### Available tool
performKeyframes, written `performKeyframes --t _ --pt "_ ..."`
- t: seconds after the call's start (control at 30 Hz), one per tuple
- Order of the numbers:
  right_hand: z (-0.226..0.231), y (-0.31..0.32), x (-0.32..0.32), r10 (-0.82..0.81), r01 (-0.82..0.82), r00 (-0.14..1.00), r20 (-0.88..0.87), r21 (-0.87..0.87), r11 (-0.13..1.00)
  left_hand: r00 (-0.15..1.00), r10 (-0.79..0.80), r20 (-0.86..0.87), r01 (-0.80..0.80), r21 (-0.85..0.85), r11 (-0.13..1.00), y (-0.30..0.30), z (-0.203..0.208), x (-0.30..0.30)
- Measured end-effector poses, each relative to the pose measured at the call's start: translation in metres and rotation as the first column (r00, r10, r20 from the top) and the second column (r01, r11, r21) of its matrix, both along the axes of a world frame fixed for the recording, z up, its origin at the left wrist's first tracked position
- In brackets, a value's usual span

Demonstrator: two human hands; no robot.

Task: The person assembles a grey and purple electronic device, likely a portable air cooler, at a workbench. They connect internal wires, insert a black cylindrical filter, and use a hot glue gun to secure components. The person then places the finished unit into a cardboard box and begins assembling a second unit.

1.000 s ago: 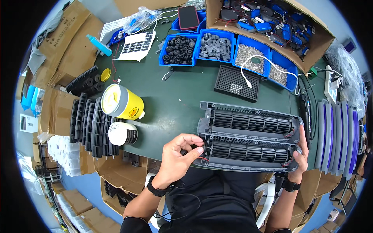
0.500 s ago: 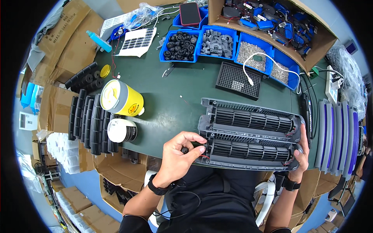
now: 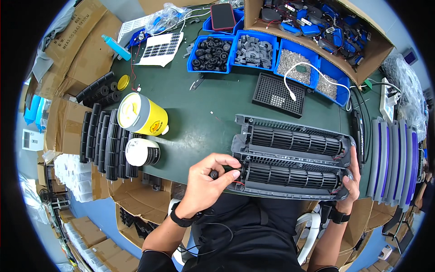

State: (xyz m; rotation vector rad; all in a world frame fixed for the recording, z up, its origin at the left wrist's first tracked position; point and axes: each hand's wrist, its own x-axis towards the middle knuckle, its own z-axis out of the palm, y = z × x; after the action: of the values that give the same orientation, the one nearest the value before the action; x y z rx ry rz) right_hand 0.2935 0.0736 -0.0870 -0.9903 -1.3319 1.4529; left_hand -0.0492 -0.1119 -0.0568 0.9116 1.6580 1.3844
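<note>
Two grey plastic housings, a far one (image 3: 294, 122) and a near one (image 3: 281, 193), lie side by side at the table's front edge. Each holds a black ribbed fan roller, the far roller (image 3: 297, 139) and the near roller (image 3: 290, 176). My left hand (image 3: 206, 181) is closed, a small black wheel (image 3: 214, 174) tucked in its curled fingers. Its thumb and index fingertip meet the near housing's left end, beside a red wire; what lies between the tips is hidden. My right hand (image 3: 352, 179) grips the housings' right ends, thumb on the near one.
Blue bins hold black wheels (image 3: 210, 53), grey parts (image 3: 254, 52) and screws (image 3: 297, 63). Behind them stands a carton of blue motors (image 3: 317, 27). A black grid tray (image 3: 278, 94), yellow tub (image 3: 149, 117) and white jar (image 3: 141, 153) sit on the green table (image 3: 190, 113); spare rollers (image 3: 108, 140) lie left.
Almost nothing differs. The small black wheel and the left hand have shifted very slightly left; both hands keep their places at the housings.
</note>
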Motion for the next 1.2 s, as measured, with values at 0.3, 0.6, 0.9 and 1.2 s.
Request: performKeyframes --t 0.3,0.6,0.9,1.2 --pt "0.0 -0.002 0.002 -0.006 0.006 1.0 -0.016 0.003 1.0 0.965 0.039 0.26 -0.06 0.072 0.996 0.04 0.033 -0.05" --pt "0.001 -0.001 0.002 -0.008 0.007 1.0 0.023 0.004 1.0 0.944 -0.104 -0.313 0.141 0.098 0.985 0.061 0.003 -0.041" --pt "-0.004 0.001 0.005 0.001 -0.001 1.0 -0.006 -0.004 1.0 0.984 -0.129 -0.12 0.112 -0.143 0.983 0.055 -0.012 -0.05" --pt "0.005 0.007 -0.001 0.03 -0.031 0.998 0.051 0.005 1.0 0.994 -0.105 -0.011 0.104 -0.047 0.993 0.054 -0.008 -0.061"
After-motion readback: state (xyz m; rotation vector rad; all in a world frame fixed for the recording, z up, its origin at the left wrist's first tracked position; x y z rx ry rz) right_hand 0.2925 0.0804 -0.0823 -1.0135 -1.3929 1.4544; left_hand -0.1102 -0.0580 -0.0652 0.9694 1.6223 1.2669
